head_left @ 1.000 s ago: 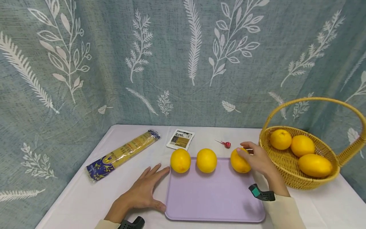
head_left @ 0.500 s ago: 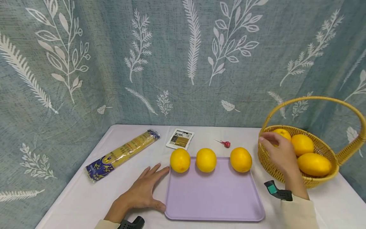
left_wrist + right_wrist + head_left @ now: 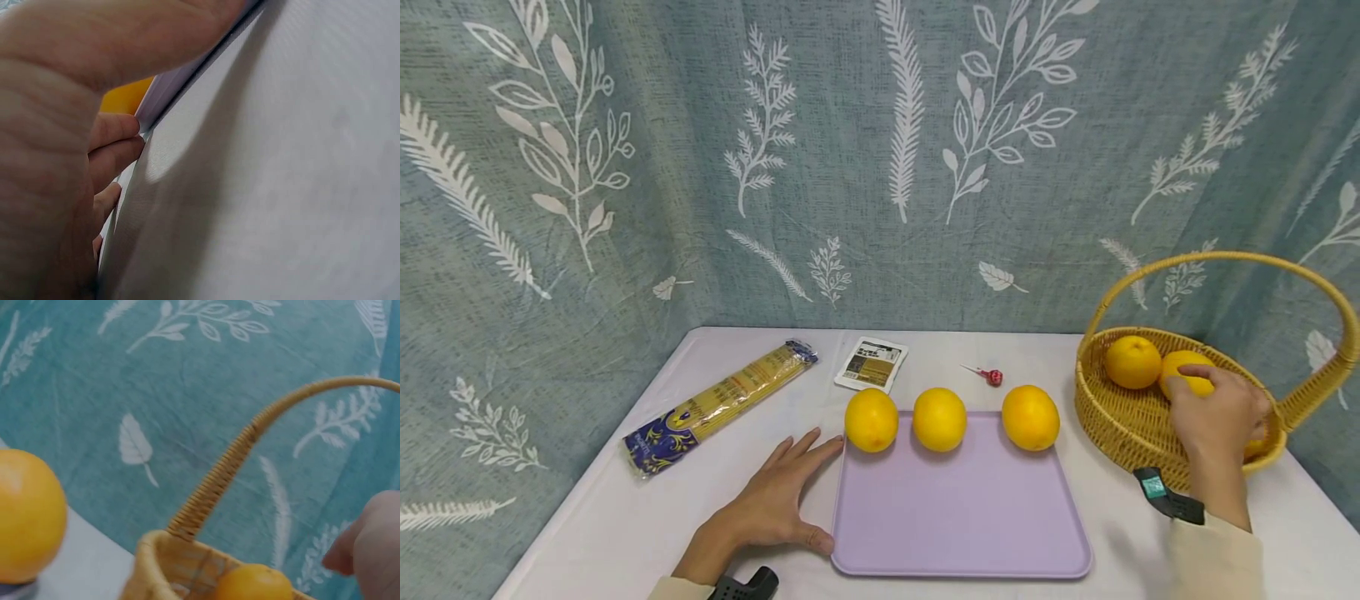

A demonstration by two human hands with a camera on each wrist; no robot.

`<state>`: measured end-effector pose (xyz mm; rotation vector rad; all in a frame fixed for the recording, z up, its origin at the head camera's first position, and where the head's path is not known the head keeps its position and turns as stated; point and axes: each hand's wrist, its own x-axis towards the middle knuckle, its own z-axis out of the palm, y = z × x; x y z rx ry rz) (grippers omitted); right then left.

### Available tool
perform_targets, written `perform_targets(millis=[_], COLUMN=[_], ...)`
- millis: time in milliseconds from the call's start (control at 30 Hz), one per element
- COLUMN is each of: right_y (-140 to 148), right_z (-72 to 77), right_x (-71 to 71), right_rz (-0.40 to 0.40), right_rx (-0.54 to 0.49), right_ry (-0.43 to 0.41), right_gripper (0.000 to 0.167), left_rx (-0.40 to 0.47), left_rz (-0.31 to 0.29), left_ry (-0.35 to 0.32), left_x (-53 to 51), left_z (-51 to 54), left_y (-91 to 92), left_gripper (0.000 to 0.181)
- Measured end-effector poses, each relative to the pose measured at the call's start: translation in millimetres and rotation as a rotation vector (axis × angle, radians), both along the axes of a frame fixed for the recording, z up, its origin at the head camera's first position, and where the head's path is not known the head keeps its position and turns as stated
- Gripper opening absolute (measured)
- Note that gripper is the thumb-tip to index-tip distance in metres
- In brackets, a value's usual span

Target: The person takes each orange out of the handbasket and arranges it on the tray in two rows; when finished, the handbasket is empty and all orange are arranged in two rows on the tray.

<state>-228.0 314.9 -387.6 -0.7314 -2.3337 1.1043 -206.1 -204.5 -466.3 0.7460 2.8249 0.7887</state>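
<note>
One lilac tray [image 3: 960, 517]. Along its far edge, three oranges [image 3: 939, 419]. To the tray's right, one wicker basket [image 3: 1105, 425], with two more oranges [image 3: 1132, 362] and part of one further yellow-orange fruit [image 3: 1255, 448] showing inside. To the tray's left, one packet of spaghetti [image 3: 721, 407]. Beyond the tray, one sachet [image 3: 872, 364], one red lollipop [image 3: 994, 377] and one leaf-patterned curtain [image 3: 865, 150]. On either side of the tray, two hands, the left hand [image 3: 775, 500] and the right hand [image 3: 1217, 412], and two black wristbands [image 3: 1168, 497].
</note>
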Motion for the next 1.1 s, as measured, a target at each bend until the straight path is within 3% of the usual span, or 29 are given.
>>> perform_targets(millis=[200, 400, 600, 800, 967, 1100], right_y=[16, 17, 21, 20, 18, 16], right_z=[2.5, 1.3, 0.9, 0.4, 0.5, 1.4], right_x=[0.8, -2.4, -2.6, -2.5, -3.2, -2.8], right_rz=[0.042, 0.098, 0.234, 0.283, 0.249, 0.202], right_rx=[0.014, 0.065, 0.133, 0.098, 0.025, 0.01], right_ry=[-0.223, -0.36, -0.47, -0.491, -0.473, -0.395], right_gripper=[0.067, 0.077, 0.086, 0.095, 0.095, 0.092], left_rx=[-0.005, -0.013, -0.013, -0.005, -0.006, -0.006], left_rz=[0.001, 0.007, 0.006, 0.005, 0.003, 0.003], left_ry=[-0.001, -0.005, 0.001, 0.005, 0.002, 0.003], left_x=[0.0, 0.5, 0.3, -0.3, -0.4, -0.4], left_z=[-0.5, -0.2, 0.4, 0.3, -0.2, -0.7], left_y=[-0.6, 0.1, 0.2, -0.1, 0.0, -0.8], left_gripper=[0.132, 0.131, 0.131, 0.131, 0.131, 0.131])
